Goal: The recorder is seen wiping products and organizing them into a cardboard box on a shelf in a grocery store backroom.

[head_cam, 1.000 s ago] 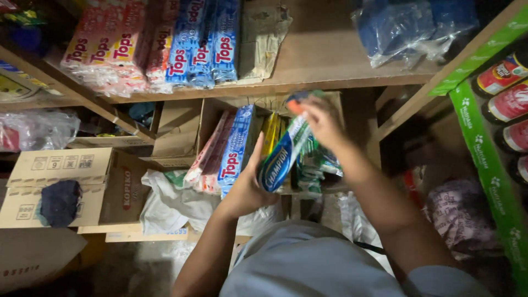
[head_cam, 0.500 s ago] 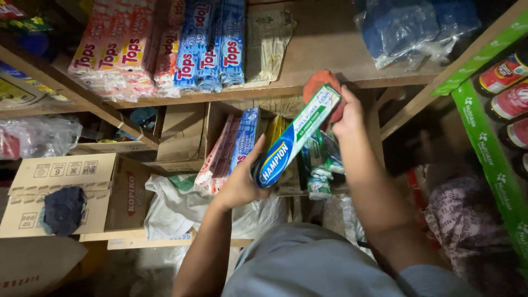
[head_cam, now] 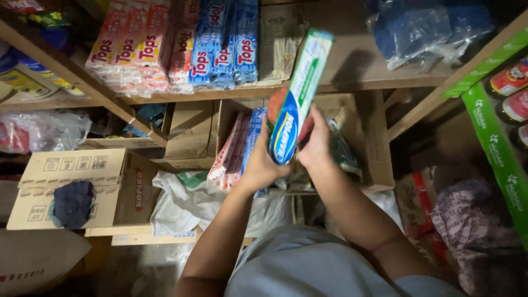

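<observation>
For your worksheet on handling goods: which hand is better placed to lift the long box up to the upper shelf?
Probably the right hand: it grips the long blue-and-green box higher up, nearer the wooden upper shelf. The left hand only supports the lower end, by the open carton.
</observation>
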